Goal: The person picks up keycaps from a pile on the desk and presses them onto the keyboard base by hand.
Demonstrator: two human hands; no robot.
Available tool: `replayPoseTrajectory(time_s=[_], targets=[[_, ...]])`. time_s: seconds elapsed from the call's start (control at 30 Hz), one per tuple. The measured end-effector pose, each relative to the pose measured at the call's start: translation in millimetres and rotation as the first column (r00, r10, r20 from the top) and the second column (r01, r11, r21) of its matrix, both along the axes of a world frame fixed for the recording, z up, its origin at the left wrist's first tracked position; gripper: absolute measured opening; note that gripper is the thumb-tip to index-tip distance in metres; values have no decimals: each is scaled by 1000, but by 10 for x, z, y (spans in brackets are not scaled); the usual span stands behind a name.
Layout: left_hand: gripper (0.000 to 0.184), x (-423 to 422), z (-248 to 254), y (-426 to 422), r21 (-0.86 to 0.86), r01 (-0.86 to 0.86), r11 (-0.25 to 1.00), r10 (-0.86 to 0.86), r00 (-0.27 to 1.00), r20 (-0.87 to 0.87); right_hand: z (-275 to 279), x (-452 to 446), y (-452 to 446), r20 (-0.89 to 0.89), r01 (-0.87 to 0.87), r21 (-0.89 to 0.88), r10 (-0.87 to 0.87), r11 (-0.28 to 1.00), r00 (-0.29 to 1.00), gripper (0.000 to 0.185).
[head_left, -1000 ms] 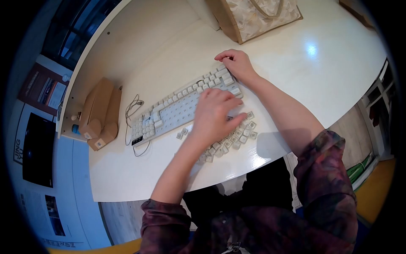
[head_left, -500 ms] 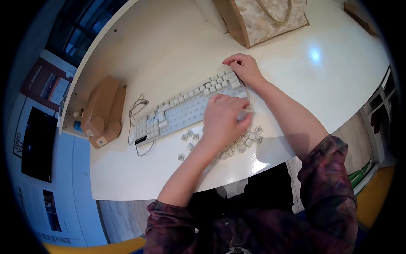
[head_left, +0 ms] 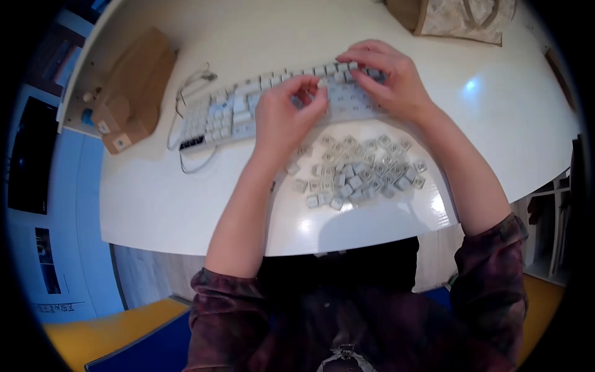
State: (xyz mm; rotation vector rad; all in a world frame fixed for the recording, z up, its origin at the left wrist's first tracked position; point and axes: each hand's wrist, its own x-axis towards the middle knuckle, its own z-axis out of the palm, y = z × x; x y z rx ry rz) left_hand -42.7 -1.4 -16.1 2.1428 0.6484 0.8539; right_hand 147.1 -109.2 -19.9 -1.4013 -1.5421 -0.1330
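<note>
A pale keyboard [head_left: 344,99] lies across the desk, part of its middle bare of keycaps. Over that part, my left hand [head_left: 282,115] is closed in a pinch, with a small pale keycap [head_left: 322,82] at the thumb and fingertips. My right hand [head_left: 396,77] is at the keyboard's right end, thumb and fingers apart around the upper rows; some keys under it are hidden. Many loose keycaps [head_left: 356,177] lie in a pile between my forearms, in front of the keyboard.
A brown cardboard box [head_left: 133,87] stands against the desk's left panel. A grey cable [head_left: 180,105] loops beside the keyboard's left end. At the back right is a patterned bag [head_left: 458,22]. The white desk's [head_left: 180,229] curved front edge runs near my body.
My left hand has moved left and now pinches a keycap. The right hand has shifted from the keyboard's corner onto its upper keys. The view has tilted, uncovering the loose keycaps.
</note>
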Motion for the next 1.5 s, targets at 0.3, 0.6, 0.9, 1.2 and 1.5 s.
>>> replayPoseTrajectory(time_s=[0.3,0.6,0.9,1.2,1.5], targets=[[32,2,34,47,-271,263,926,-266,964,24,-6,-239,-2,-129,-133,-134,116,982,985,30],[33,-11,89,21,-213,275,938,-280,960,6,27,-266,2,-180,-156,-76,141,985,974,27],[28,1,25,27,-246,301,921,-299,953,48,33,-265,-2,-153,-108,-43,100,993,983,22],[24,0,39,-13,-276,286,918,-261,957,124,-8,-262,-5,-178,-120,-63,108,991,978,24],[22,43,29,16,-399,369,839,-278,922,269,5,-256,-2,-310,-164,-103,125,981,943,22]])
